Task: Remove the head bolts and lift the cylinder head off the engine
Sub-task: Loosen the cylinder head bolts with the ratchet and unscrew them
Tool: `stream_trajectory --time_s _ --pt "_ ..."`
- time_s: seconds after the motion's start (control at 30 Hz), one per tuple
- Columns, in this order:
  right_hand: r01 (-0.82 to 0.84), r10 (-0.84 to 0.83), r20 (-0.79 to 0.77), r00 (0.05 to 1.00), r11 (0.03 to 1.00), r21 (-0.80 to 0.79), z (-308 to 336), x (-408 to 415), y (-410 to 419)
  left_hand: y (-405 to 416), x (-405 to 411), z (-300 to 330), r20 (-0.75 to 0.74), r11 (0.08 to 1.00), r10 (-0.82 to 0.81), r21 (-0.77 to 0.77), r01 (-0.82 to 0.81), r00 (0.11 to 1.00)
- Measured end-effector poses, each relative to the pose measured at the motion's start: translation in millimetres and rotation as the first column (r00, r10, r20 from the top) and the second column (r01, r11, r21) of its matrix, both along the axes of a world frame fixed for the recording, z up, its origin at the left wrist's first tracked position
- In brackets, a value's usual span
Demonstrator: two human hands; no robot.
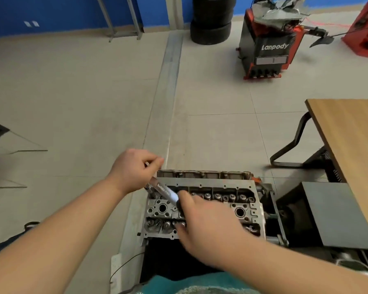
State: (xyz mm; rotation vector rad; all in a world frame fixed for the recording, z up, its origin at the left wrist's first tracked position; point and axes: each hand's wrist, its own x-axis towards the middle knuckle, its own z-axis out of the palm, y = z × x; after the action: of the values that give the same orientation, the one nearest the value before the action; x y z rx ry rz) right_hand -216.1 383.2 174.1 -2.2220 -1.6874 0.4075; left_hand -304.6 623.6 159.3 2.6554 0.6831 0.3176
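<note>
Floor (83, 98): pale tiles, a metal strip running from the far wall toward the engine. Wall (51, 11): blue, at the far edge of the view. Table (353, 132): wood top on a black bent-tube leg, at right. Tyre changer (270, 45): black and red, lettered "Lanpody", far right of centre. Stacked tyres (211, 22): black, against the wall, left of the machine. Grey box (331, 213): just right of the engine, below the table edge. Cylinder head (232, 200): bare grey metal, seated on the engine at lower centre, valve springs in two rows and open round bores visible on its top face. Right hand (208, 228): over the middle of the head, fingers curled round the black grip of the ratchet wrench (165, 193), whose shiny shaft slants up and left. Left hand (134, 172): at the head's far left corner, fingers curled over the wrench's head end, where a socket extension (151, 193) drops toward the head; the bolt beneath is hidden.
</note>
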Motion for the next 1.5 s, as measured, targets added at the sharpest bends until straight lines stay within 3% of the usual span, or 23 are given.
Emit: stream_trajectory --time_s 0.1,0.3,0.37,0.43,0.53,0.67,0.77,0.87,0.93,1.0,1.07,1.13,1.23,1.33,1.43,1.5 --pt "-0.043 0.042 0.031 0.999 0.999 0.021 -3.0 -8.5 -1.5 13.0 -3.3 4.0 -0.221 0.986 -0.136 0.061 0.153 0.966" --pt "-0.286 0.235 0.4 0.886 0.956 0.071 4.1 73.3 43.9 -7.4 -34.3 3.6 -0.204 0.985 0.151 0.12 -0.128 0.967" --pt "-0.208 0.172 0.473 0.864 0.978 0.024 10.9 120.9 72.8 -27.5 -33.5 -0.2 -0.197 0.97 0.219 0.154 -0.191 0.956" --pt "-0.067 0.065 0.431 0.9 0.998 -0.01 20.9 153.8 102.9 -39.4 -28.4 -1.7 -0.216 0.943 0.294 0.223 -0.246 0.931" --pt "-0.054 0.057 0.39 0.919 0.998 -0.018 14.0 149.4 132.1 -35.3 -18.5 1.3 -0.289 0.901 0.379 0.331 -0.279 0.879" --pt "0.094 -0.079 0.361 0.929 0.995 -0.026 4.4 119.2 105.9 -26.4 -5.2 0.3 -0.33 0.881 0.371 0.419 -0.218 0.868" --pt "0.079 -0.066 0.218 0.974 0.995 -0.054 4.5 88.9 55.3 -6.3 -0.3 5.6 -0.386 0.904 0.239 0.424 -0.059 0.891" --pt "-0.029 0.027 -0.051 0.998 0.999 -0.03 6.3 41.7 4.4 9.4 -5.5 8.4 -0.336 0.884 -0.075 0.414 0.219 0.939" --pt "-0.061 0.045 -0.23 0.972 0.996 -0.064 7.8 12.9 -13.7 7.4 -11.3 7.9 -0.315 0.845 -0.2 0.424 0.326 0.928" --pt "-0.109 0.094 -0.236 0.967 0.993 -0.051 2.0 -2.8 -17.6 3.6 -15.8 7.0 -0.304 0.832 -0.235 0.429 0.353 0.923" --pt "-0.093 0.085 -0.152 0.985 0.994 -0.048 1.1 9.6 -9.6 -1.4 -18.6 5.4 -0.251 0.869 -0.148 0.429 0.247 0.957" --pt "-0.082 0.082 -0.004 0.997 0.994 -0.073 2.7 45.3 9.2 -10.6 -21.2 2.3 -0.189 0.906 0.052 0.421 0.033 0.981" --pt "-0.003 0.019 0.234 0.972 0.998 -0.069 4.7 120.3 58.0 -34.7 -18.8 -6.7 -0.225 0.895 0.328 0.385 -0.225 0.918" --pt "0.073 -0.054 0.321 0.946 0.996 -0.049 6.3 160.1 107.8 -46.8 -10.4 -13.1 -0.216 0.879 0.391 0.374 -0.294 0.894" --pt "0.106 -0.086 0.308 0.947 0.993 -0.048 6.5 145.8 133.9 -28.3 -8.9 -11.1 -0.231 0.85 0.476 0.369 -0.376 0.849" --pt "0.132 -0.111 0.311 0.944 0.99 -0.049 9.3 130.0 122.4 -12.8 -15.3 -6.8 -0.214 0.88 0.416 0.338 -0.333 0.884"
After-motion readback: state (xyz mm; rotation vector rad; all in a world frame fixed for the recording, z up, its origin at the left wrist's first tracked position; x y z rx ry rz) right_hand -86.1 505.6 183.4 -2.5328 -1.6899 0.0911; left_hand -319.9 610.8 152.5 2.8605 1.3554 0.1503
